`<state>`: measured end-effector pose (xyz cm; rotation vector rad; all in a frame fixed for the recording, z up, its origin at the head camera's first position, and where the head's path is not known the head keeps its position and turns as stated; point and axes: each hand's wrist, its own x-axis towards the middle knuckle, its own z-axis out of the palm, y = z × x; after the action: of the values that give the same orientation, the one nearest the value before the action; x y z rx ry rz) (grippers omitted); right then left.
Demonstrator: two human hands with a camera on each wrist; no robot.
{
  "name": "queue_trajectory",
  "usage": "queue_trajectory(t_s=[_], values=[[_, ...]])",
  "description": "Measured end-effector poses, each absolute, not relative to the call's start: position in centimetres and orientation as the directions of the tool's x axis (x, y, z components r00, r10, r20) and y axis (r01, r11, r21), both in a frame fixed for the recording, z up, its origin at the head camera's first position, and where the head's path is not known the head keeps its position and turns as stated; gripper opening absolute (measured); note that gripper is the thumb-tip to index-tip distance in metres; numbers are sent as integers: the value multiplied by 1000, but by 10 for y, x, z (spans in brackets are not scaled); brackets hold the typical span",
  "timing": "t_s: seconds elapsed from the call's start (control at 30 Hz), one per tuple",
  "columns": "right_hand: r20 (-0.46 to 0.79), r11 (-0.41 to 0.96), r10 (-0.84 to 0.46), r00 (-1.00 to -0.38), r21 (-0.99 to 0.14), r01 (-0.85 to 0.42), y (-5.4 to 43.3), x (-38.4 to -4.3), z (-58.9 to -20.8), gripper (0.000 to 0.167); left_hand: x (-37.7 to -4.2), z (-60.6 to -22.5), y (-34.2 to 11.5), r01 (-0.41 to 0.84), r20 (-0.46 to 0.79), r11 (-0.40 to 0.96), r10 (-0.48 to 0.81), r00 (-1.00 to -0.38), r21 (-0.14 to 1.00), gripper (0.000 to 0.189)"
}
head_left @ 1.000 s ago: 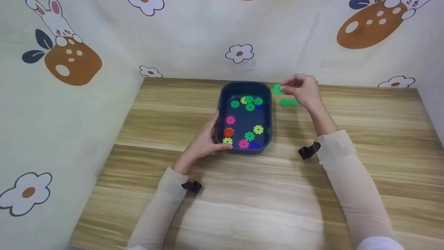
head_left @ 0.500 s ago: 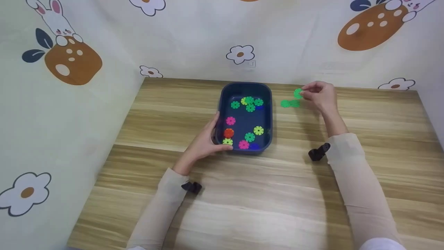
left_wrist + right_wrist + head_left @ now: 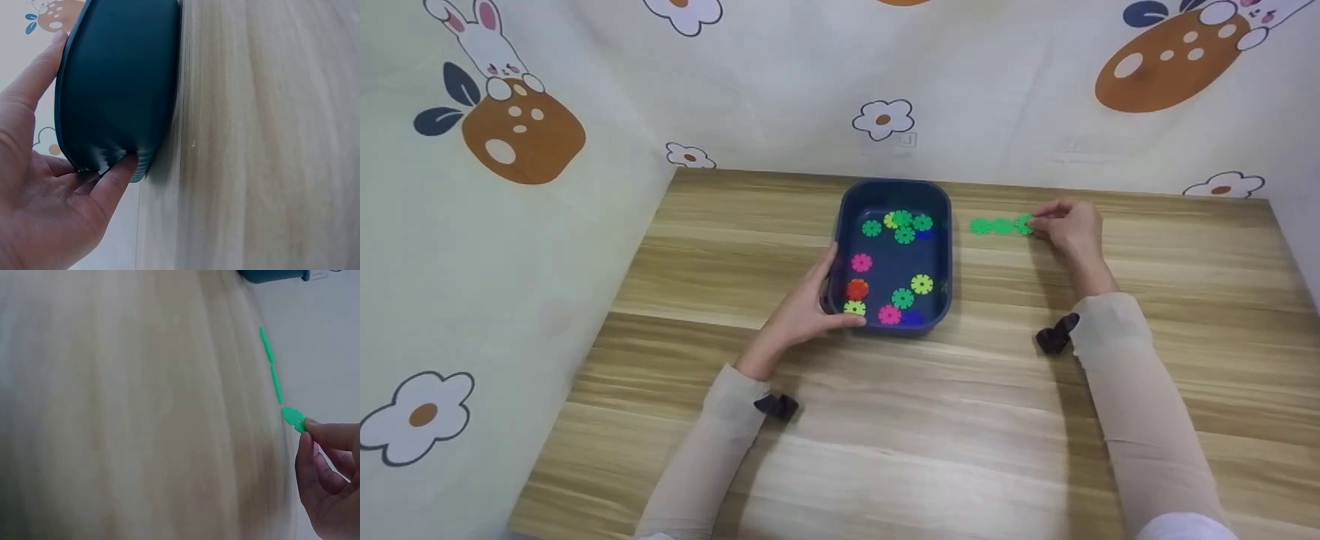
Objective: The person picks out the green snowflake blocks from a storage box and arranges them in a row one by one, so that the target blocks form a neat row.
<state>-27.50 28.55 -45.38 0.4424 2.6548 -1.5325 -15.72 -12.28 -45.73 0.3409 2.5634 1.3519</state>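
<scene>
My right hand [image 3: 1075,231] pinches a green notched plastic disc [image 3: 293,417] between thumb and fingers, tilted, at the right end of a short row on the table. Two other green discs [image 3: 988,226] lie flat in that row, edge to edge, to the right of a dark blue plastic box [image 3: 943,277]. With my left hand [image 3: 802,311] I grip the box at its near left corner, thumb at the front rim and fingers along the left side. In the left wrist view, fingertips [image 3: 119,171] curl against the box's end wall.
Inside the box lie several loose discs: green ones [image 3: 871,228], pink ones [image 3: 861,262], an orange one [image 3: 857,289], yellow ones [image 3: 922,284] and blue ones. The wood-grain table [image 3: 930,420] ends at a patterned cloth wall [image 3: 780,90] behind and at the left.
My right hand has moved right and then nearer with the green disc, bringing it from beside the box's far corner to the row's right end. My left hand stays on the box.
</scene>
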Motion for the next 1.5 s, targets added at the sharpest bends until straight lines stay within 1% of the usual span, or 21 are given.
queue_trajectory(t_s=[0.13,0.33,0.6,0.77,0.9,1.03,1.17,1.3,1.4,1.5], values=[[-194,559,236,-952,-774,297,284,-277,-455,23,-157,-457,-123,97,-90,549,303,-949,830,119],[-187,634,247,-951,-711,305,279,-279,-454,21,-157,-459,-123,95,-96,556,305,-948,826,119],[-115,707,220,-969,-665,240,272,-279,-454,17,-158,-459,-125,117,-69,533,316,-946,838,120],[-112,736,196,-974,-639,222,271,-281,-453,17,-157,-459,-125,116,-68,533,312,-948,838,120],[-141,715,197,-970,-656,241,272,-279,-451,24,-157,-458,-124,104,-80,538,308,-948,836,120],[-143,659,202,-969,-712,242,267,-276,-443,31,-157,-458,-124,102,-79,532,307,-949,840,119],[-81,591,160,-984,-791,161,253,-274,-432,27,-156,-458,-124,109,-67,528,303,-950,842,119],[-57,500,107,-993,-860,104,236,-270,-422,23,-156,-457,-123,108,-74,542,303,-950,833,119],[-43,467,71,-997,-881,71,224,-266,-417,22,-156,-457,-123,101,-85,547,304,-949,831,119],[-16,464,40,-999,-885,33,211,-262,-413,21,-156,-457,-124,103,-85,544,310,-947,833,120]])
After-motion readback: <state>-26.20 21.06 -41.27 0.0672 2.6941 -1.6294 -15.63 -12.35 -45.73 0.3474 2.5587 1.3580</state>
